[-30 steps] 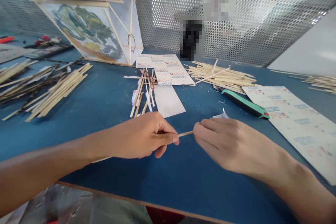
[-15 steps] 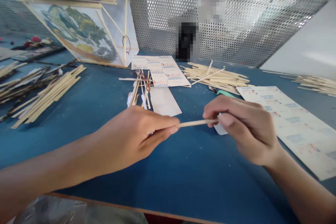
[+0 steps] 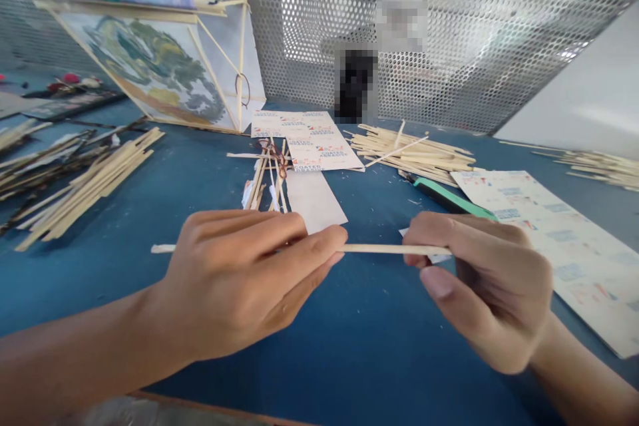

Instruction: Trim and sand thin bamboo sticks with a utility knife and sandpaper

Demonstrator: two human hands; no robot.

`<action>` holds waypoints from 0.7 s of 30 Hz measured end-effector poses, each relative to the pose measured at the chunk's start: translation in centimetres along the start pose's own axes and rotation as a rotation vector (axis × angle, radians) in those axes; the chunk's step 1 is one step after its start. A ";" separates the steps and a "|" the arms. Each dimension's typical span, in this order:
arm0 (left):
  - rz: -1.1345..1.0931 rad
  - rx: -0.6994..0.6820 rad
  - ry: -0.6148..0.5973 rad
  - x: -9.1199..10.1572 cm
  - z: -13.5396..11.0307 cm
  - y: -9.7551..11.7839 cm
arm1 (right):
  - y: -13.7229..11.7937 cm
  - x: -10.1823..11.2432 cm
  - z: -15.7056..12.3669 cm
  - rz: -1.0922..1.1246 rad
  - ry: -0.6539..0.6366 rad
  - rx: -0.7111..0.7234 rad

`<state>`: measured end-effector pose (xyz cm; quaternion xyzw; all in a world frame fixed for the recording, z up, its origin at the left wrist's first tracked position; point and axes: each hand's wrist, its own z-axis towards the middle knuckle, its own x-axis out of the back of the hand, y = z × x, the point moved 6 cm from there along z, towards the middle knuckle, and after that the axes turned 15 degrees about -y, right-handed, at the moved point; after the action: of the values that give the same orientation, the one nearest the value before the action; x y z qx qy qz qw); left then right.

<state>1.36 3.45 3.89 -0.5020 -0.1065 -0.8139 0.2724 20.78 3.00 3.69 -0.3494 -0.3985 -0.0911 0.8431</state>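
A thin bamboo stick [image 3: 379, 249] is held level above the blue table [image 3: 210, 180] between both hands. My left hand [image 3: 239, 279] pinches it near its middle, and the stick's left end pokes out past my knuckles. My right hand [image 3: 479, 279] is closed on its right end, with a small white paper scrap [image 3: 439, 257] just behind the fingers. Beyond my hands lie a white paper strip [image 3: 314, 200] and a small tied bundle of sticks [image 3: 267, 176].
Piles of bamboo sticks lie at the left [image 3: 84, 180], back centre [image 3: 414, 150] and far right [image 3: 599, 163]. A green utility knife [image 3: 449, 196] rests beside a printed sheet [image 3: 564, 239]. More printed sheets [image 3: 309, 136] and painted kite frames [image 3: 160, 60] stand before a perforated metal screen [image 3: 449, 33].
Both hands have lifted and come nearer the camera. More of the stick now shows between them, and its left end sticks out beyond my left hand. My right hand slid toward the stick's right end.
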 end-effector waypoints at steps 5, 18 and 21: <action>-0.014 0.009 -0.013 0.0 -0.2 0.0 | -0.3 -0.1 0.1 -0.007 -0.004 -0.025; 0.102 -0.028 0.030 1.0 0.3 0.8 | 1.2 -2.1 -1.0 0.360 0.082 -0.153; 0.125 -0.035 0.052 1.5 0.1 0.7 | 1.3 -2.3 -1.2 0.398 0.095 -0.141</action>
<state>1.28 2.41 5.14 -0.4912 -0.0537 -0.8097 0.3166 20.56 2.90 0.81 -0.4745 -0.2743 0.0334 0.8357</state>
